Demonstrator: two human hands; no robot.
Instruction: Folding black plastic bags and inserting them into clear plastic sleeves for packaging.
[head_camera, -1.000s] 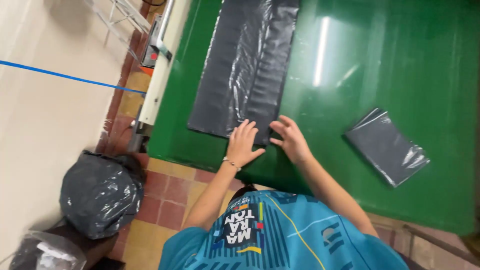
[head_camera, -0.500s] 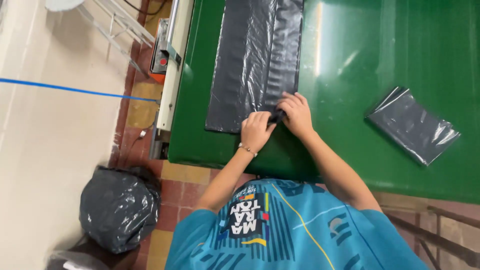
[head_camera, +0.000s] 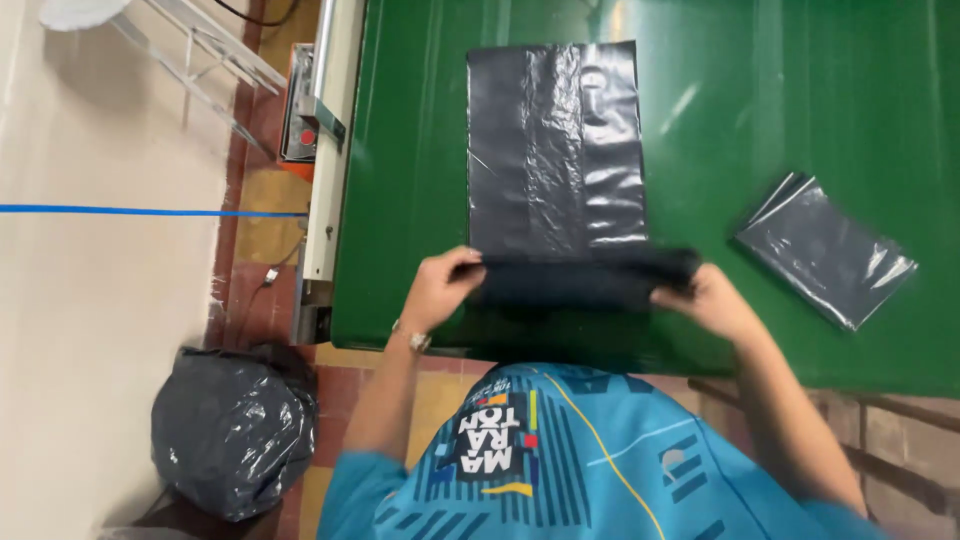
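A flat black plastic bag (head_camera: 556, 150) lies lengthwise on the green table (head_camera: 780, 90). Its near end is lifted off the table and folded over. My left hand (head_camera: 440, 285) pinches the left corner of that folded edge. My right hand (head_camera: 705, 298) pinches the right corner. The two hands are spread about a bag's width apart, just above the table's near edge.
A stack of folded black bags (head_camera: 825, 250) rests on the table to the right. A white machine with an orange part (head_camera: 318, 130) runs along the table's left edge. A full black rubbish sack (head_camera: 232, 430) sits on the floor at lower left.
My hands were close together on the bag's near end. They have moved apart to its two corners and lifted the edge, folding it over. The view has shifted.
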